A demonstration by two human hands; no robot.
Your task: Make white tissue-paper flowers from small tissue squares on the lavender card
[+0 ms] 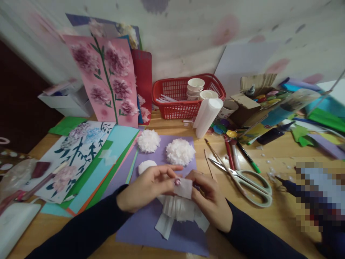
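Note:
A small white tissue paper square [184, 188] is held up between my two hands. My right hand [212, 201] pinches its right side, fingers curled behind. The thumb of my left hand [148, 189] presses on its left edge, where a shiny pink spot shows; I cannot tell whether that is a nail or a bead. Below the hands, several white tissue strips [178, 210] lie overlapping on a purple sheet [137, 230]. Just beyond are two fluffy white paper flowers, one at left [148, 141] and a fuller one [180, 151], plus a white paper piece [147, 166] partly behind my left hand.
Scissors [250, 183] lie half open at right beside brushes and a green-tipped pen [248, 156]. A white paper roll [207, 117] stands before a red basket [172, 108]. Coloured sheets [107, 154] and a pink flower picture [105, 79] are at left. A blurred area sits far right.

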